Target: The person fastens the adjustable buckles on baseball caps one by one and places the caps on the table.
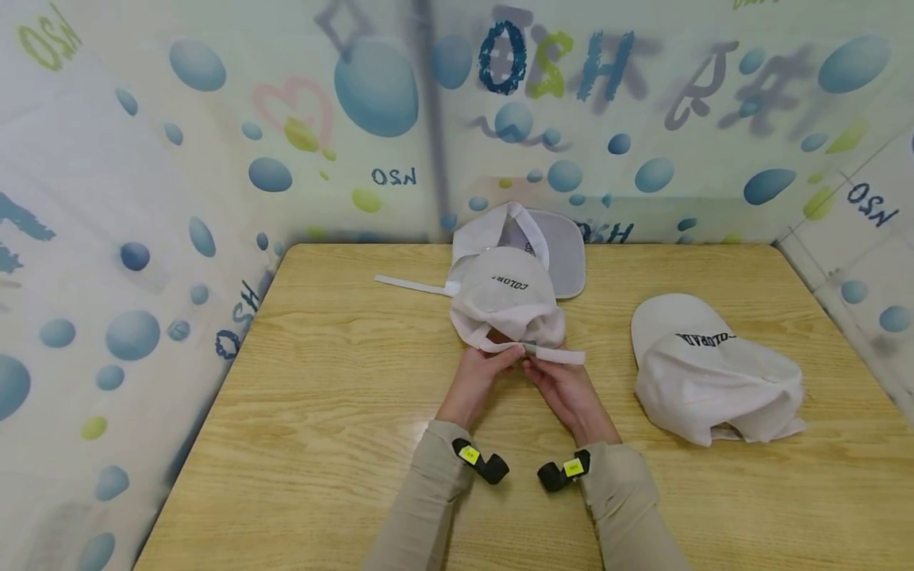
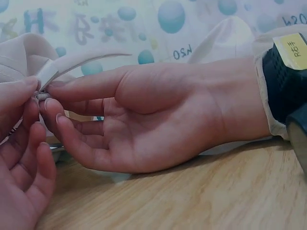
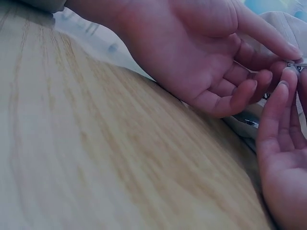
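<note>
A white cap (image 1: pixel 503 297) with dark COLORADO-style lettering is at the middle of the table, its back opening turned toward me. At the near edge of that opening, my left hand (image 1: pixel 474 381) pinches the white back strap (image 1: pixel 560 355) between thumb and fingers. Beside it, my right hand (image 1: pixel 567 392) pinches the same strap from the other side, the fingertips of both hands almost meeting. The strap's free end (image 2: pixel 91 61) sticks out past the right thumb in the left wrist view. A small metal buckle (image 3: pixel 298 67) shows at the fingertips in the right wrist view.
Behind the held cap lies another white cap (image 1: pixel 567 254), its opening facing up and its loose strap (image 1: pixel 410 284) stretched leftward. A third white cap (image 1: pixel 714 381) lies on the right of the wooden table (image 1: pixel 321 396). Printed walls (image 1: pixel 236 206) border the table's far side and left side.
</note>
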Action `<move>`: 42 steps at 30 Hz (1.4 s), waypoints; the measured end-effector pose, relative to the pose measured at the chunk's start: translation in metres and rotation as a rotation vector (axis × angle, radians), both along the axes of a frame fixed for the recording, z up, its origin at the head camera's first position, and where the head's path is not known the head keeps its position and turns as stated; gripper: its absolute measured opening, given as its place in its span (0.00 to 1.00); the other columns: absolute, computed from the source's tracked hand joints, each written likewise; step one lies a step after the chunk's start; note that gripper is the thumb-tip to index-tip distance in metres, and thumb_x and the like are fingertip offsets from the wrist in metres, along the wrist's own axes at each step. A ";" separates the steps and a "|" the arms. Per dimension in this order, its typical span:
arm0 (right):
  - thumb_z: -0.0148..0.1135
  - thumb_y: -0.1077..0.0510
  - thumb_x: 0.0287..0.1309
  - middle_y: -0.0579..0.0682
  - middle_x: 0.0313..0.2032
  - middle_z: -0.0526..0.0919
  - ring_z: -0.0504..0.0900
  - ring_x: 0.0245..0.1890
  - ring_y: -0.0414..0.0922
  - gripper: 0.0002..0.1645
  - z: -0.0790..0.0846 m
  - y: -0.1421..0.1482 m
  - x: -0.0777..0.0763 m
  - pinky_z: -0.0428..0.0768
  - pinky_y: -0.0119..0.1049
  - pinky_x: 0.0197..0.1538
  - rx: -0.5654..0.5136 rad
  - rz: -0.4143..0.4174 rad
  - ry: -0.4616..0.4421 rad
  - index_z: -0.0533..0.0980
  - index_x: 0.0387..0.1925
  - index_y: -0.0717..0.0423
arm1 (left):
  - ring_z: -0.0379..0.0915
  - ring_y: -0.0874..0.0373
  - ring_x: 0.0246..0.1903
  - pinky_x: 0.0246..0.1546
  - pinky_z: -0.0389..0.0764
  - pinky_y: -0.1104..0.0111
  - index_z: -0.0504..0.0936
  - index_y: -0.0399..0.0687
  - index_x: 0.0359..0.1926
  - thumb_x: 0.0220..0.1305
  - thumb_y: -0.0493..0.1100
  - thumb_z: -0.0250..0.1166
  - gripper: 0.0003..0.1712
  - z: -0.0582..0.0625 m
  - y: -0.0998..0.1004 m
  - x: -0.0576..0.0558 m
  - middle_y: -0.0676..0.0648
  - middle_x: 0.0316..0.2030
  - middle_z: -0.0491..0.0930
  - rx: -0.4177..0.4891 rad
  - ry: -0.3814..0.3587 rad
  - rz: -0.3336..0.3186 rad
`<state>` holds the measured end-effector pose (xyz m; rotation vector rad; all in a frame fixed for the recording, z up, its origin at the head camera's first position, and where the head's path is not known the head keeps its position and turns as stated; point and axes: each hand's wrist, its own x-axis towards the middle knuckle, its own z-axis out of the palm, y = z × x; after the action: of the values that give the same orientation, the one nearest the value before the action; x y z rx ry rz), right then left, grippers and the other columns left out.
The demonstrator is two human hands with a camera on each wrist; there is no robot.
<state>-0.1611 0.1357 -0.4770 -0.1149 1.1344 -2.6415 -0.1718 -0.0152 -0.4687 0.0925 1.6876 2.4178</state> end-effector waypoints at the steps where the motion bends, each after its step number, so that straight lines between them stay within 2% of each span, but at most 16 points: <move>1: 0.56 0.69 0.55 0.51 0.37 0.76 0.78 0.35 0.41 0.10 0.000 0.000 0.000 0.76 0.31 0.41 0.001 -0.002 0.000 0.71 0.40 0.58 | 0.70 0.60 0.29 0.33 0.73 0.67 0.77 0.38 0.38 0.50 0.43 0.68 0.16 0.000 0.000 0.000 0.50 0.31 0.78 -0.001 -0.002 -0.006; 9: 0.60 0.66 0.53 0.51 0.38 0.76 0.77 0.36 0.41 0.11 0.000 0.000 0.000 0.76 0.31 0.42 0.014 -0.004 0.005 0.73 0.40 0.59 | 0.71 0.59 0.31 0.35 0.73 0.66 0.77 0.41 0.39 0.51 0.44 0.67 0.16 -0.001 0.002 0.001 0.49 0.33 0.77 0.002 0.004 -0.025; 18: 0.59 0.66 0.53 0.51 0.38 0.76 0.78 0.35 0.41 0.10 0.000 -0.001 -0.001 0.76 0.31 0.42 0.018 0.015 0.018 0.73 0.39 0.58 | 0.72 0.58 0.36 0.40 0.74 0.60 0.74 0.44 0.47 0.53 0.42 0.66 0.19 0.001 0.001 0.000 0.46 0.41 0.75 0.018 0.053 -0.022; 23: 0.59 0.68 0.52 0.51 0.36 0.78 0.79 0.34 0.42 0.09 0.001 -0.001 -0.001 0.76 0.31 0.41 0.034 0.010 0.012 0.75 0.37 0.58 | 0.73 0.57 0.39 0.40 0.75 0.63 0.72 0.45 0.50 0.53 0.43 0.66 0.22 0.002 0.001 0.001 0.46 0.44 0.75 0.016 0.075 -0.040; 27: 0.57 0.69 0.53 0.51 0.35 0.79 0.79 0.34 0.42 0.08 0.002 -0.001 0.000 0.76 0.32 0.42 0.019 0.033 0.047 0.76 0.36 0.58 | 0.73 0.57 0.41 0.40 0.75 0.65 0.71 0.46 0.51 0.53 0.45 0.65 0.24 0.001 0.001 0.001 0.46 0.46 0.74 0.020 0.092 -0.047; 32: 0.58 0.65 0.55 0.49 0.34 0.79 0.78 0.33 0.41 0.06 0.003 -0.001 0.001 0.76 0.32 0.41 0.029 0.051 0.090 0.77 0.35 0.56 | 0.72 0.57 0.42 0.40 0.75 0.66 0.71 0.47 0.52 0.53 0.46 0.65 0.25 0.001 0.001 0.000 0.46 0.46 0.74 0.016 0.102 -0.045; 35: 0.56 0.64 0.57 0.49 0.34 0.78 0.77 0.33 0.41 0.06 0.004 -0.001 0.000 0.76 0.32 0.40 0.031 0.046 0.081 0.76 0.36 0.56 | 0.72 0.56 0.43 0.41 0.74 0.66 0.71 0.49 0.53 0.53 0.47 0.65 0.25 0.001 0.002 0.000 0.46 0.47 0.73 0.010 0.108 -0.045; 42: 0.54 0.64 0.58 0.49 0.34 0.77 0.77 0.33 0.41 0.06 0.003 -0.001 0.000 0.76 0.32 0.39 0.035 0.035 0.074 0.73 0.38 0.56 | 0.65 0.58 0.52 0.52 0.66 0.65 0.67 0.50 0.56 0.57 0.39 0.62 0.26 0.019 -0.001 0.006 0.49 0.53 0.70 -0.018 0.142 -0.045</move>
<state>-0.1609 0.1352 -0.4740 -0.2251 1.1903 -2.6055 -0.1658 -0.0161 -0.4498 0.3033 1.7455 2.4134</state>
